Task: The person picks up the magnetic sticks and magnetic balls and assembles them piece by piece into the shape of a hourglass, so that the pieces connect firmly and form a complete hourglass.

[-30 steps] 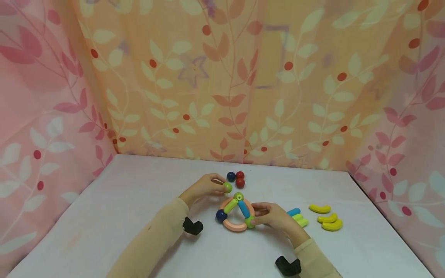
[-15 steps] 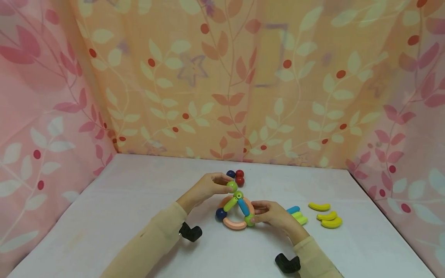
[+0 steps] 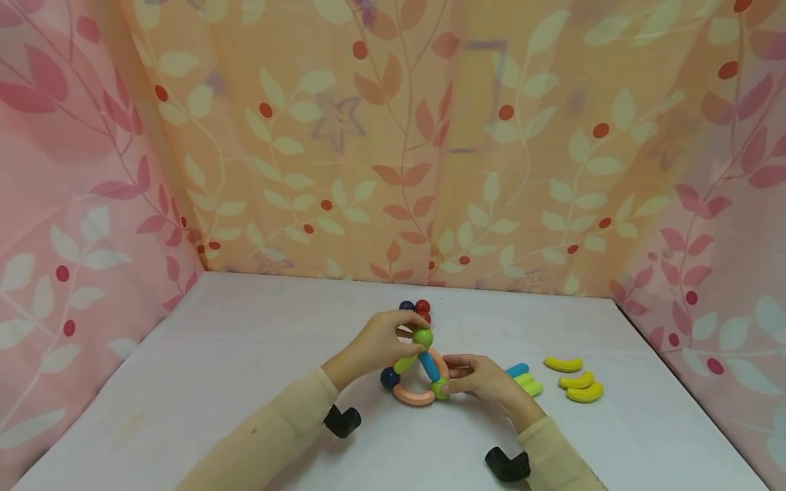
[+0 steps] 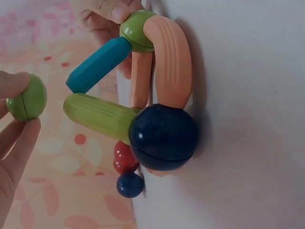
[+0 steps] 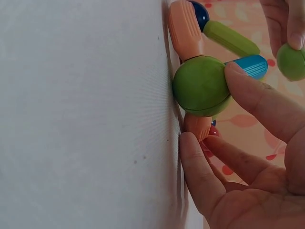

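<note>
In the head view, the loose lime ball (image 3: 423, 337), pinched by the left hand (image 3: 382, 339), has been carried right, over the stick-and-ball frame (image 3: 429, 366) between the hands on the table (image 3: 239, 341); its peak is thus neared, though contact can hardly be judged there. In the left wrist view, a gap is shown; lime stick (image 4: 100, 117) and blue stick (image 4: 99, 64) are slanted upward, long axes converging. In the right wrist view, the frame's right corner is gripped by the right hand (image 5: 262, 200)

Floral cloth (image 3: 393, 150) round three sides of a white table (image 3: 264, 320) makes this a curtained-off booth, room type unclear.
</note>
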`<act>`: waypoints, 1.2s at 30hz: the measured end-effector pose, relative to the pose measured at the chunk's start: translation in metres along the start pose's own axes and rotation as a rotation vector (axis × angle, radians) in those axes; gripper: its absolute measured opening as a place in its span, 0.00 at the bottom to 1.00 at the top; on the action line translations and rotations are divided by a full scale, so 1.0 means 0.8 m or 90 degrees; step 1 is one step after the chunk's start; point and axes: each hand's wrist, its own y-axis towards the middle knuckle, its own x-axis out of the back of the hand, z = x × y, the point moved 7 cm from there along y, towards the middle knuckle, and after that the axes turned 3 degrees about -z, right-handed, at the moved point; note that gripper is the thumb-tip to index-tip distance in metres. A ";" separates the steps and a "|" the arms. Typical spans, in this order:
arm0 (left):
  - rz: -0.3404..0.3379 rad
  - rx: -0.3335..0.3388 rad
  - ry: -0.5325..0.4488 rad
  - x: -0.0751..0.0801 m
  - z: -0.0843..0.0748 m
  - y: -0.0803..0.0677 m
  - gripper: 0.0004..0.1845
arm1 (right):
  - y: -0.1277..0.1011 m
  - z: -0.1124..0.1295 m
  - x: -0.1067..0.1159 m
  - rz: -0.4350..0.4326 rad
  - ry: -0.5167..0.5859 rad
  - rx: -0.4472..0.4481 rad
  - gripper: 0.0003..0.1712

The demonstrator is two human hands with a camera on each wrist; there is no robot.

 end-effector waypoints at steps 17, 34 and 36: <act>0.030 -0.031 0.070 -0.012 0.009 -0.007 0.21 | 0.000 -0.002 -0.001 0.015 0.020 0.007 0.39; -0.013 0.134 0.016 -0.021 0.065 -0.031 0.12 | 0.002 -0.005 0.000 0.001 0.025 -0.009 0.39; -0.017 0.124 0.009 -0.020 0.067 -0.032 0.12 | 0.002 -0.005 0.000 0.002 0.025 -0.011 0.39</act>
